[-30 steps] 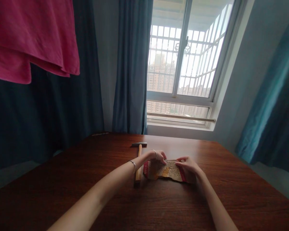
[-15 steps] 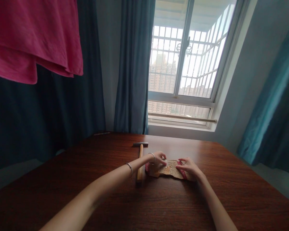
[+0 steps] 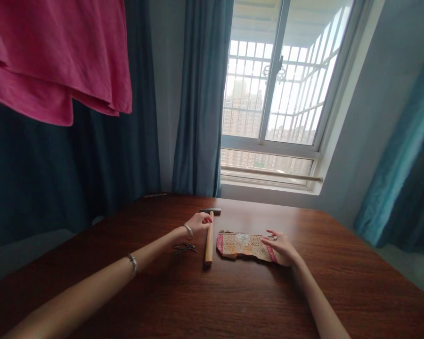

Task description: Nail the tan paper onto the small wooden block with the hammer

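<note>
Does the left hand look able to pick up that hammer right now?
Probably yes. The left hand is already at the hammer handle's upper end, and nothing lies between them.

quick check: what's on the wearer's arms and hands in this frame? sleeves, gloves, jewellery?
Both forearms are bare: no sleeves and no gloves in view. The left hand has a thin silver bracelet at the wrist, and a second silver bangle sits further up that forearm. The right hand shows no bracelet; rings are too small to tell.

On the table: 1 hammer (image 3: 209, 238), 1 speckled sheet (image 3: 245, 246), 1 small pile of nails (image 3: 184, 247), 2 hands.
</note>
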A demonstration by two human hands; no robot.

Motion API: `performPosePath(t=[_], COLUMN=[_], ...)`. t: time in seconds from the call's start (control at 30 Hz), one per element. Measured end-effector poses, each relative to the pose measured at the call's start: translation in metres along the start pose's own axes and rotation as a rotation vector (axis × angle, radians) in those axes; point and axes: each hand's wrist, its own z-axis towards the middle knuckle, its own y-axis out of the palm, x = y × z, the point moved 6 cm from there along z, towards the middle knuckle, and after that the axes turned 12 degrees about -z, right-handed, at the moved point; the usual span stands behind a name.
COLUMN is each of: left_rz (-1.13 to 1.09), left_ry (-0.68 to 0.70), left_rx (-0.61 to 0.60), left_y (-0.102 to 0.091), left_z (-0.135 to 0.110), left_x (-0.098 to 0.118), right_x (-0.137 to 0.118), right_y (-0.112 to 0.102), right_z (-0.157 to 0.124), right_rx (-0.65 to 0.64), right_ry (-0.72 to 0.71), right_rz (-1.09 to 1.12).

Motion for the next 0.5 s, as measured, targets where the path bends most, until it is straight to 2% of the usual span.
performPosePath(t=[0.1,0.23,0.33,0.5], left_rz=[-0.002,-0.002,-0.003,0.078], left_ry=[-0.124,-0.22,-0.258,-0.193], left_rx=[0.017,0.028,0.007,-0.143], left_y=[-0.024,-0.039,-0.039,-0.031], left_z=[-0.023,-0.05,-0.064,-0.079], left_x=[-0.032,-0.061,-0.065,-0.051], right_x=[0.004,0.002,-0.013,-0.04], right_y=[-0.007,-0.025,-0.033,-0.033], right_z=[0.003,0.0,-0.008,-0.018], right_rx=[0.069,0.262,0.351,0.389], right_ry=[0.059,0.106,0.056,-0.058], right_rz=[0.044,0.02,0.017,0.008])
